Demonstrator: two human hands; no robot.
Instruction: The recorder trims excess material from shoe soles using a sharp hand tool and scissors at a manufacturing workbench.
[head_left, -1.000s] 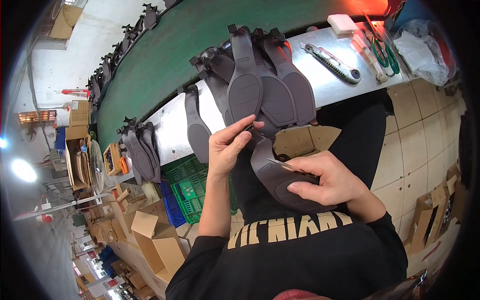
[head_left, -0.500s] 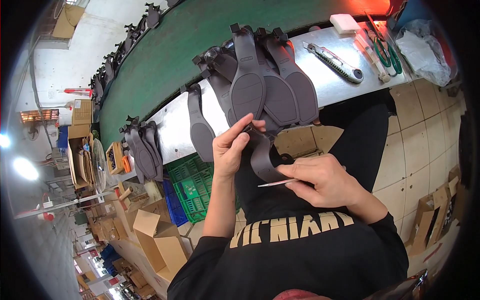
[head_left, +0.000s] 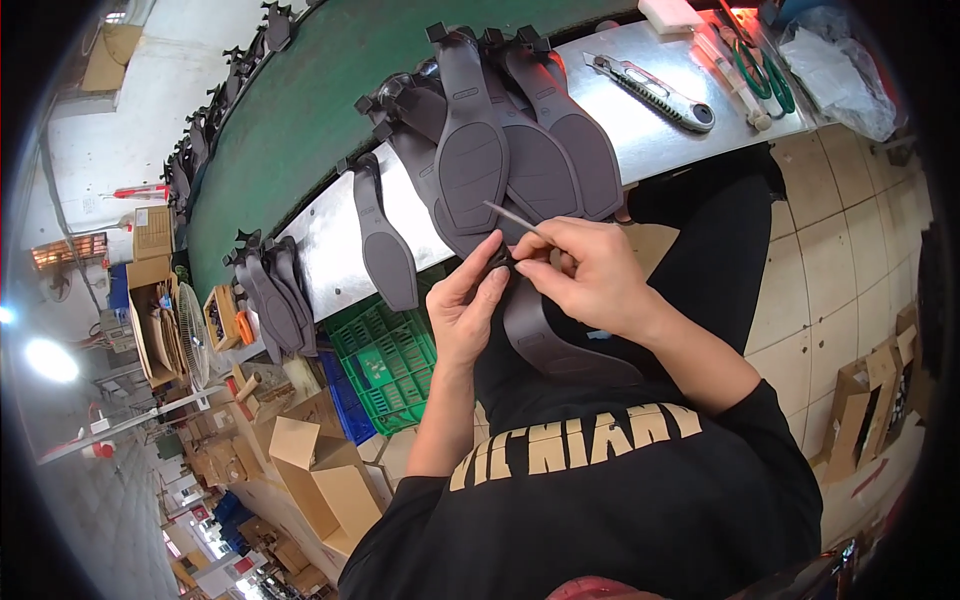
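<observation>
So my right hand is pinched shut around a thin metal pick, fingertips clamped on its lower end while the tip sticks up and to the left over the bench. My left hand is right beside it, fingers curled and gripping the top end of a dark grey rubber sole piece that lies across my lap, and the two hands meet at that end of the piece. Just past my knuckles there's a fanned pile of the same grey soles on the steel bench, with one more lone sole hanging over the near edge to the left. Further right on the bench sits a utility knife and green-handled scissors. Behind the bench runs a green conveyor belt, and a green plastic crate sits on the floor below my left arm.
</observation>
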